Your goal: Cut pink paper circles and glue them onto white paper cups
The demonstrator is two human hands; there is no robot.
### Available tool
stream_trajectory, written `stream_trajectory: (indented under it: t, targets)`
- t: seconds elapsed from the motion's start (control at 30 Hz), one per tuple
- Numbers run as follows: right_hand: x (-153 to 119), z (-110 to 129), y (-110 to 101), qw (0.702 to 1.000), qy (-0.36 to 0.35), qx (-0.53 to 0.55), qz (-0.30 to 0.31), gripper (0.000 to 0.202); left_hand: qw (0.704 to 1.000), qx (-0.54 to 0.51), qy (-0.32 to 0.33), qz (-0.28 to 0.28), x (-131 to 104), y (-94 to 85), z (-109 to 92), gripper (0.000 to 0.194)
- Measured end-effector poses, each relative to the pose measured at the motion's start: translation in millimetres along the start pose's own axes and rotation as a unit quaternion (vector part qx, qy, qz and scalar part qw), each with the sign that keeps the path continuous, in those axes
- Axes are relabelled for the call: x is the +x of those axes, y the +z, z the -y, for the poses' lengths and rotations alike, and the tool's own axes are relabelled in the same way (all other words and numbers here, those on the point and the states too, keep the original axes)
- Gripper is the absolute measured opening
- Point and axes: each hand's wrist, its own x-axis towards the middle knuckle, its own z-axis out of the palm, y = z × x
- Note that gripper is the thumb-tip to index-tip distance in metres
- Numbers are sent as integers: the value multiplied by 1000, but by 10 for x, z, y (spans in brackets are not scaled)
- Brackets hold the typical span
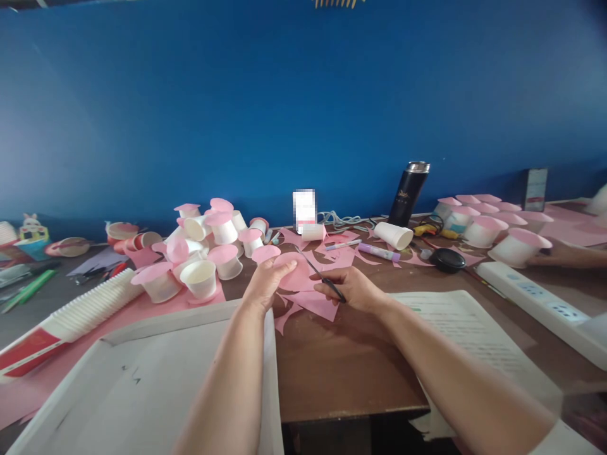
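Note:
My left hand (265, 278) pinches a roundish piece of pink paper (298, 275) between thumb and fingers, above the middle of the table. In my right hand (353, 287) is a pair of dark-handled scissors (332, 285), with its blades pointing up and left at the paper's right edge. Whether the blades are apart I cannot make out. Pink paper offcuts (313, 304) lie just below and behind both hands. Left of my left hand several white paper cups with pink paper discs stand or lie, one upright cup (199, 280) being closest to me.
A sleeve of stacked paper cups (95, 306) and a large white sheet (180, 379) lie at left. Behind are a glue stick (378, 252), a lying cup (393, 235) and a black flask (410, 194). A power strip (535, 297) and another person's hand (564, 254) are at right.

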Motion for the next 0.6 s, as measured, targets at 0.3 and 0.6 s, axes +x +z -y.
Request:
stream_trajectory:
  t: [0.3, 0.6]
  targets:
    - [13, -35, 5, 1000, 6, 12, 0, 57, 1000, 10, 4, -16, 32, -37, 41, 60]
    - [17, -9, -7, 1000, -4, 27, -10, 60, 998, -18, -33, 52, 24, -13, 55, 52]
